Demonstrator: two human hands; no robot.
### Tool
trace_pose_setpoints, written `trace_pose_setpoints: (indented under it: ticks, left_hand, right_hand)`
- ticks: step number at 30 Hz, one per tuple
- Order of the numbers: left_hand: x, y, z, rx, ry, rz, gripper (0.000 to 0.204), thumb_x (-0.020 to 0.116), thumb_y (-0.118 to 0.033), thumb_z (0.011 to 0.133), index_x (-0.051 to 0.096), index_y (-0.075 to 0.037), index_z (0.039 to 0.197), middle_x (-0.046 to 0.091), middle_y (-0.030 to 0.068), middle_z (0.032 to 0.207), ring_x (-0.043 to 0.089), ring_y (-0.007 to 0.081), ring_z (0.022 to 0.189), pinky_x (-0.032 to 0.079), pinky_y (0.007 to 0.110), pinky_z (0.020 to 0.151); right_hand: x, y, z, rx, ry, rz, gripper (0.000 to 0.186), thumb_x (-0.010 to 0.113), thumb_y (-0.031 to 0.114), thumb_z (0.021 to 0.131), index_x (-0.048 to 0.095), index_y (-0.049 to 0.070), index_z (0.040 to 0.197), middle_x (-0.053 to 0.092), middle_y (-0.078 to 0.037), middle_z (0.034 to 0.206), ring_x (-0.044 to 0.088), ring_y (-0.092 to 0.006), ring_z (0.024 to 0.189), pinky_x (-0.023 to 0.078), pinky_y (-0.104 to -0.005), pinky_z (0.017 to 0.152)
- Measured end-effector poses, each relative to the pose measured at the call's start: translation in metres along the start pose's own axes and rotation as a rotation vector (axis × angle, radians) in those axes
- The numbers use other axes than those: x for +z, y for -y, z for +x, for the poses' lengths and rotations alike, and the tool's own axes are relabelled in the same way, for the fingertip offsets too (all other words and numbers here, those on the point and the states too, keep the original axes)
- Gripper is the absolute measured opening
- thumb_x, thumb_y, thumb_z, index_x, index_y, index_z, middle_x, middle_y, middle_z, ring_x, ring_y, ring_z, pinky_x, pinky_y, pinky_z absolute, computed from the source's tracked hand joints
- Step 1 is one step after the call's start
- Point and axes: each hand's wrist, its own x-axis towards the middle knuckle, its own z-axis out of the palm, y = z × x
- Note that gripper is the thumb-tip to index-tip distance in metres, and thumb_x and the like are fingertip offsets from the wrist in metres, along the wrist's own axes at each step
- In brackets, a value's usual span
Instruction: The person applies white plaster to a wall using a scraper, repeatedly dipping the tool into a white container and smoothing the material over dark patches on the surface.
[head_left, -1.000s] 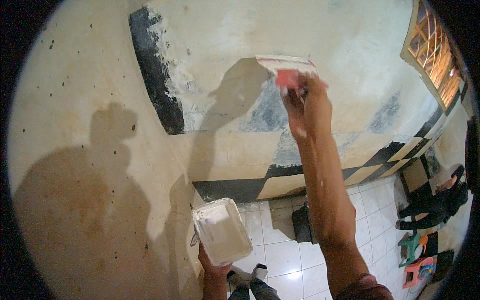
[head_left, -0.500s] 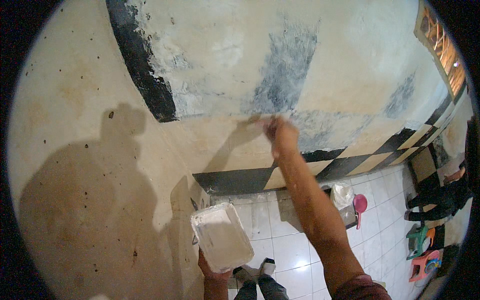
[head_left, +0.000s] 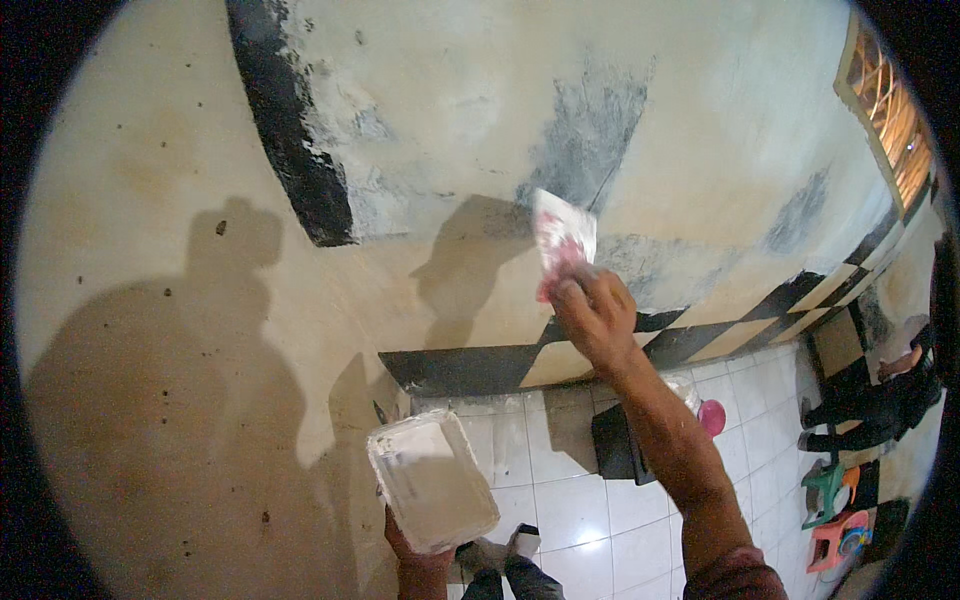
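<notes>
R hand (head_left: 600, 312) raised, arm (head_left: 672, 435) extd fwd, closed on red/wht scraper (head_left: 564, 230) | L hand (head_left: 404, 544) low, part hidden, gripping wht tub (head_left: 476, 465)

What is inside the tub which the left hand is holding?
Inside the tub, a whitish, paste-like layer shows, brighter toward the far end. Whatever lies under this layer is covered, so its depth cannot be told.
</notes>
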Motion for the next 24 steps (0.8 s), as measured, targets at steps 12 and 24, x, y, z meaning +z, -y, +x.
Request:
trace_pose_setpoints:
  ticks: [12,24]
  left_hand:
    - [-0.088,0.009,-0.001,-0.016,-0.046,0.038,0.063,0.044,-0.053,0.092,0.039,-0.013,0.140,0.049,0.0121,0.134,0.051,0.0339,0.120,0.045,0.054,0.097]
    - [-0.045,0.022,-0.009,-0.018,-0.039,0.027,0.066,0.041,-0.057,0.092,0.035,-0.017,0.143,0.042,0.0111,0.142,0.043,0.0359,0.126,0.038,0.058,0.102]
  right_hand:
    - [0.065,-0.033,-0.069,-0.350,0.243,-0.038,0.022,0.071,0.022,0.070,0.060,0.015,0.087,0.055,-0.006,0.103,0.058,-0.0253,0.099,0.049,-0.0377,0.089]
    - [0.090,-0.040,-0.111,-0.324,0.481,-0.045,0.012,0.061,0.021,0.079,0.065,0.017,0.089,0.060,-0.005,0.108,0.055,-0.0244,0.113,0.045,-0.0430,0.096]
